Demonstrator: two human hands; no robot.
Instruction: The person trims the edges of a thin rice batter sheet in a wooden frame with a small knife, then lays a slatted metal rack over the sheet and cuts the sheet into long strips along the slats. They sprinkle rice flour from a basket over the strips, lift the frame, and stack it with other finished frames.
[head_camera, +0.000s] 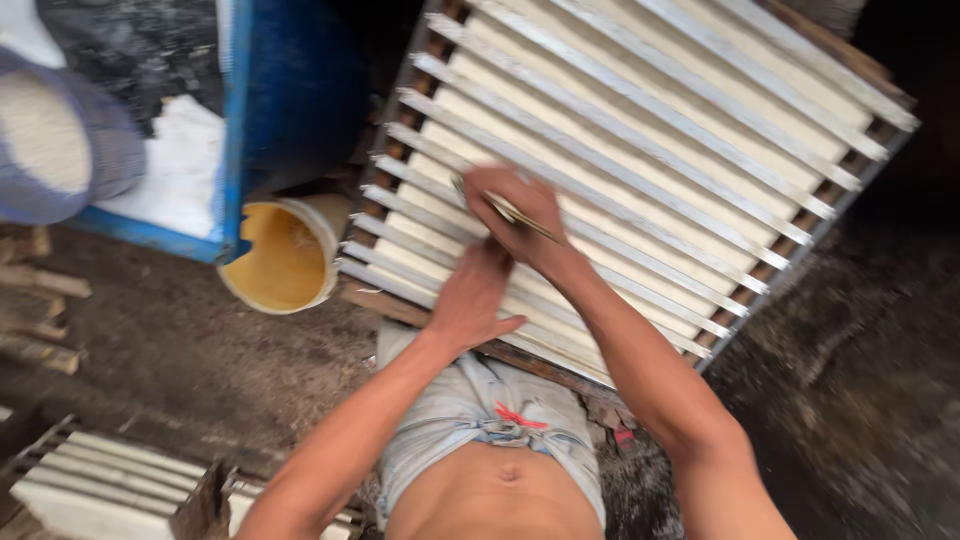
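A large wooden tray (860, 170) holds a pale cream slab split into long strips by several metal slats (620, 190). My right hand (515, 210) is over the near-left part of the tray, closed on a thin knife-like blade (510, 212) that lies across the strips. My left hand (472, 298) rests flat on the tray's near edge just below the right hand, fingers apart, holding nothing. The picture is blurred by motion.
A cream bucket (285, 260) with yellowish inside lies beside the tray's left corner. A blue bin (290, 100) and a round mesh basket (60, 135) stand at the upper left. Another tray of pale strips (110, 485) sits at the lower left on dark dirt ground.
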